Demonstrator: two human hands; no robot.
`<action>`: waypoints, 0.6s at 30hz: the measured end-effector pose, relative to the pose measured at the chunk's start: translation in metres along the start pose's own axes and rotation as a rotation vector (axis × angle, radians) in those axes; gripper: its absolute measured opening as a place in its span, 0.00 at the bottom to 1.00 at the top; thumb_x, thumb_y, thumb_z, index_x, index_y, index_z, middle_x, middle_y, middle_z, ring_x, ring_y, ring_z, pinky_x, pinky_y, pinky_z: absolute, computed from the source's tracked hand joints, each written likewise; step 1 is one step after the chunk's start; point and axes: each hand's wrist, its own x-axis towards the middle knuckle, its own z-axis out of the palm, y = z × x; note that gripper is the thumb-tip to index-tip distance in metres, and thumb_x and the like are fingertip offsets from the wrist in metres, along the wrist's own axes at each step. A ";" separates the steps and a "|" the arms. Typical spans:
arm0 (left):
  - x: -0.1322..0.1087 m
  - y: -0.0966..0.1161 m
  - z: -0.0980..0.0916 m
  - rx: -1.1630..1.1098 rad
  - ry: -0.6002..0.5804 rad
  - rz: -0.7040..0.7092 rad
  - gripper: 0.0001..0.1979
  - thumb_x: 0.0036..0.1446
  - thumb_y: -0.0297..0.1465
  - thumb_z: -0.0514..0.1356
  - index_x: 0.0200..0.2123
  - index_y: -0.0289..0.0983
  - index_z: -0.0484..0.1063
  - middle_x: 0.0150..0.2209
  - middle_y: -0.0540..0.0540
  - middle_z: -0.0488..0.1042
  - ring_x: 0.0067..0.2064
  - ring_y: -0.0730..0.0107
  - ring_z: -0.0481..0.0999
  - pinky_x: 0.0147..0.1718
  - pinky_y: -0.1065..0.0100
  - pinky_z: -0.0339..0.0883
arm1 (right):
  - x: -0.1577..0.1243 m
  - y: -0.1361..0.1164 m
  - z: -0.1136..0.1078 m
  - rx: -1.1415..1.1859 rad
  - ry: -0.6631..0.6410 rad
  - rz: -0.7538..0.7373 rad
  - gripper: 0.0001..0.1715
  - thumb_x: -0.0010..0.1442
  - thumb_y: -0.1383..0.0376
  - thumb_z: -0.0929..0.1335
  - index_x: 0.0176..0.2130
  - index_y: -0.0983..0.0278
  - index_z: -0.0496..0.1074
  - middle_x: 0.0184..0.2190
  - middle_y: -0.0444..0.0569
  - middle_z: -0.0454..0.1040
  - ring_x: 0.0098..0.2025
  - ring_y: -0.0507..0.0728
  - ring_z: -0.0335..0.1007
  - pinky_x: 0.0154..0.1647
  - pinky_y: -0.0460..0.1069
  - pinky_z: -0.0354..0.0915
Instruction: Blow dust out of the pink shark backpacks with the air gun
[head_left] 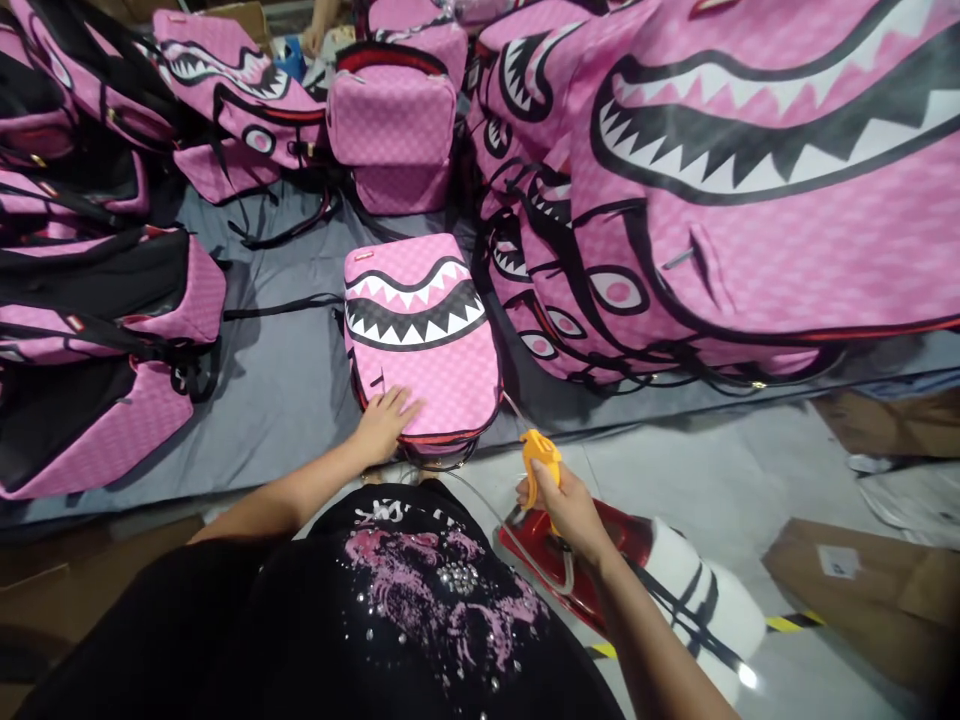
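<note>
A pink checkered backpack [439, 385] with a black-and-white shark mouth lies on the grey cloth in front of me. My left hand [386, 425] rests on its lower left part, fingers spread flat over the fabric. To the right of the bag, my right hand [566, 505] is wrapped round a yellow air blow gun [541, 460]. Its thin nozzle points up and left, toward the bag's lower right edge. A pale hose [480, 500] curves below the gun and runs left under the bag's near end.
Large pink shark-mouth backpacks [810, 250] are stacked to the right. More bags with black straps [97, 410] line the left, and others stand at the back. Cardboard boxes [862, 590] and a red-and-white stool-like object [701, 590] are on the floor. Another person's hand [313, 38] shows far back.
</note>
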 end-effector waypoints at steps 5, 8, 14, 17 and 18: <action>0.038 -0.015 -0.063 -0.089 0.167 -0.118 0.12 0.50 0.25 0.60 0.37 0.39 0.80 0.34 0.45 0.80 0.39 0.60 0.77 0.39 0.66 0.64 | -0.021 0.000 -0.011 0.016 -0.015 -0.169 0.34 0.61 0.38 0.60 0.36 0.66 0.72 0.34 0.57 0.78 0.36 0.60 0.76 0.44 0.55 0.72; 0.063 -0.016 -0.105 -0.305 0.484 -0.234 0.14 0.56 0.39 0.59 0.27 0.35 0.73 0.23 0.51 0.70 0.27 0.70 0.69 0.28 0.70 0.56 | -0.041 0.003 -0.006 -0.051 0.167 -0.346 0.34 0.66 0.43 0.54 0.36 0.65 0.74 0.36 0.57 0.78 0.42 0.62 0.75 0.53 0.57 0.67; 0.077 -0.004 -0.123 -0.464 0.566 -0.284 0.22 0.55 0.47 0.58 0.20 0.37 0.58 0.19 0.56 0.55 0.23 0.78 0.54 0.25 0.72 0.46 | -0.047 0.014 0.023 -0.245 0.133 -0.407 0.32 0.64 0.42 0.52 0.31 0.61 0.68 0.24 0.51 0.72 0.28 0.59 0.69 0.38 0.53 0.67; 0.069 0.005 -0.121 -0.451 0.623 -0.228 0.22 0.57 0.46 0.56 0.19 0.38 0.55 0.19 0.55 0.52 0.23 0.78 0.51 0.25 0.71 0.45 | -0.032 0.004 0.028 -0.360 0.073 -0.318 0.32 0.64 0.43 0.52 0.40 0.63 0.69 0.22 0.50 0.71 0.26 0.60 0.70 0.33 0.52 0.65; 0.066 0.011 -0.120 -0.430 0.614 -0.180 0.22 0.57 0.46 0.55 0.19 0.38 0.56 0.19 0.55 0.53 0.23 0.78 0.53 0.25 0.71 0.46 | -0.024 -0.005 0.029 -0.436 0.046 -0.287 0.31 0.65 0.44 0.52 0.43 0.63 0.68 0.23 0.51 0.73 0.27 0.62 0.72 0.32 0.52 0.64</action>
